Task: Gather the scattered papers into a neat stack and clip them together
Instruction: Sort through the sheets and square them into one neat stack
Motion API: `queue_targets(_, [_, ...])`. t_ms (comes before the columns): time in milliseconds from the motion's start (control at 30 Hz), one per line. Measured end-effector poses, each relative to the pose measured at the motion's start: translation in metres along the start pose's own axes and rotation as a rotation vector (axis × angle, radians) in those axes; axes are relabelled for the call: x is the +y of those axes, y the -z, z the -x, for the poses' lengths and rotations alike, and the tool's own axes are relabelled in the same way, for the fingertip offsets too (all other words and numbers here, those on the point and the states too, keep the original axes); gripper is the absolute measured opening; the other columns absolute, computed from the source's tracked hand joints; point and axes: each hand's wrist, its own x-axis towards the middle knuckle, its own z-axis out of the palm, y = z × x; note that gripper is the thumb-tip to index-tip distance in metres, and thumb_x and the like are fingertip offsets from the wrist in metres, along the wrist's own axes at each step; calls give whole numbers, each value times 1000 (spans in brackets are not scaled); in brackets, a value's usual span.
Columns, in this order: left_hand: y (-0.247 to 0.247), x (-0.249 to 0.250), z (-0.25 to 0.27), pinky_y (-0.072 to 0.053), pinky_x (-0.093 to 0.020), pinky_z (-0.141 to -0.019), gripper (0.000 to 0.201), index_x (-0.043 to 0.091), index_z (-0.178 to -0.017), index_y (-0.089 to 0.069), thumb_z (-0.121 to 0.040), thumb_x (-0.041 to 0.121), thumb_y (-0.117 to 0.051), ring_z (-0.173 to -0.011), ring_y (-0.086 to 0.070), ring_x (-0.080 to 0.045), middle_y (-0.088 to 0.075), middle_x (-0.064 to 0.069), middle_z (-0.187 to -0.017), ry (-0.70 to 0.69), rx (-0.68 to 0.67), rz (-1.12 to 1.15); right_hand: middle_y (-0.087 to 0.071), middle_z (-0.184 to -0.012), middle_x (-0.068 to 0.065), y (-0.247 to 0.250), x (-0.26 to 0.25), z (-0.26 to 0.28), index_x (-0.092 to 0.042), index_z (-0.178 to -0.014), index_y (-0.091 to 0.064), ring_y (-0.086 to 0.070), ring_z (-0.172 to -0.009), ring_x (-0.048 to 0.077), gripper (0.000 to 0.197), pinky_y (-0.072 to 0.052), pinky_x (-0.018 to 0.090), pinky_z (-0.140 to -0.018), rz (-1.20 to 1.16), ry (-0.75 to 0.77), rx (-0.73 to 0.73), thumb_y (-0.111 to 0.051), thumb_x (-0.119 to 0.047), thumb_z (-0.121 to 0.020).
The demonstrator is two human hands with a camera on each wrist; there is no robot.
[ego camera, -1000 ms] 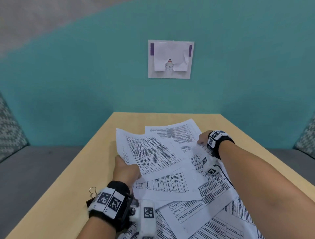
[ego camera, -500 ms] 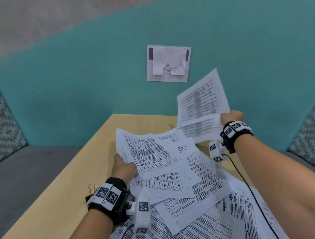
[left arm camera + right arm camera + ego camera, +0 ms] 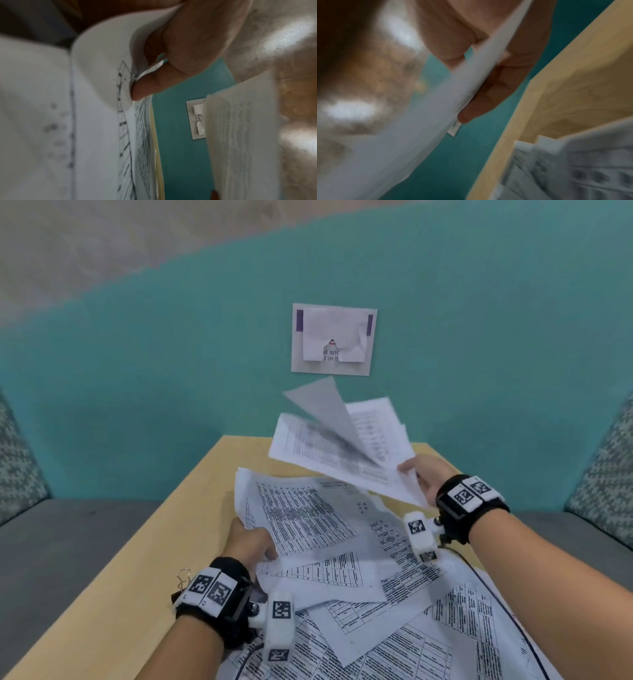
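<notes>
- Now the right hand (image 3: 419,478) has come down and leftward since a half second ago; its lifted sheets (image 3: 346,453), then upright against the wall, lean low over the pile (image 3: 404,604), blurred and fanned apart.
- Thumb and fingers (image 3: 494,86) of that hand pinch those sheets at one edge.
- Left hand (image 3: 251,542) has stayed at the pile's left side, thumb (image 3: 145,86) curled over the edge of a top sheet (image 3: 301,515), gripping it.
- Scattered papers still cover the table (image 3: 113,604), overlapping at odd angles.
- A binder clip (image 3: 183,577) sits on the table just left of the left wrist, partly hidden by the wristband; probably black, though little shows.
- A notice (image 3: 334,338) hangs on the teal wall (image 3: 137,371) behind.
- Grey seating (image 3: 68,535) flanks the table.
</notes>
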Motion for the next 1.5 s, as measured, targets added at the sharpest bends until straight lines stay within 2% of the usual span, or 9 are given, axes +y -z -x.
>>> queue_targets(133, [2, 0, 3, -51, -44, -75, 74, 16, -135, -46, -74, -25, -49, -104, -53, -37, -57, -10, -104, -19, -8, -6, -64, -113, 21, 0, 29, 7, 4, -121, -55, -70, -82, 33, 31, -62, 36, -64, 183, -36, -115, -55, 5, -90])
queue_targets(267, [2, 3, 1, -57, -58, -86, 75, 6, -125, -58, -56, -20, -55, -97, -64, -45, -67, -21, -102, -20, -23, -60, -48, -149, 16, 11, 25, 8, -4, -150, -40, -55, -128, 33, 60, -49, 42, -103, 675, 56, -59, -55, 5, -92])
queue_targets(367, [2, 2, -2, -52, -71, -88, 85, 11, -132, -55, -51, -16, -57, -105, -62, -52, -67, -22, -114, -4, -24, -85, -42, -155, 13, 18, 18, 6, -6, -150, -42, -57, -119, 26, 68, -49, 30, -83, 793, 171, -36, -57, 10, -86])
queue_targets(467, [3, 5, 4, -55, -47, -74, 71, 5, -138, -47, -71, -13, -61, -97, -59, -44, -59, -18, -110, 59, -10, -61, -51, -149, 13, 16, 15, 2, -3, -142, -53, -53, -128, 32, 65, -48, 31, -80, 880, 278, -3, -51, 17, -81])
queue_targets(767, [-1, 10, -2, -46, -60, -105, 88, 40, -135, -61, -58, 77, -80, -132, -57, -38, -58, -8, -145, 195, -95, 70, -57, -144, 6, -32, 6, 0, -23, -135, -62, -55, -127, 32, 55, -42, 44, -108, 1058, 480, 48, -38, 3, -92])
queue_targets(933, [0, 22, 23, -41, -60, -111, 70, 34, -139, -56, -78, 62, -75, -141, -45, -35, -46, 0, -142, 109, -91, 18, -51, -150, 3, -51, 4, -2, -25, -140, -57, -46, -137, 31, 58, -30, 49, -116, 1099, 505, 28, -37, 2, -93])
queue_targets(1133, [6, 6, 7, -52, -68, -91, 79, -2, -137, -54, -61, -16, -68, -111, -64, -50, -65, -27, -128, 52, -19, -12, -61, -135, 4, -78, 15, 2, -29, -134, -56, -52, -128, 31, 57, -30, 48, -111, 974, 549, 34, -46, 2, -88])
queue_targets(1400, [-1, 9, 13, -57, -50, -85, 48, 9, -106, -61, -81, -32, -54, -92, -67, -36, -71, -14, -101, -143, 25, 118, -41, -149, 8, -56, 24, 3, -20, -141, -47, -40, -138, 30, 60, -34, 48, -113, 342, 639, 391, -69, -36, -87])
queue_targets(1500, [-2, 10, 12, -54, -61, -95, 48, 14, -105, -60, -81, -28, -60, -104, -68, -40, -72, -15, -109, -182, 87, 153, -34, -155, 10, -44, 24, 15, -17, -150, -33, -40, -139, 31, 86, -37, 44, -111, 133, 414, 212, -76, -47, -82])
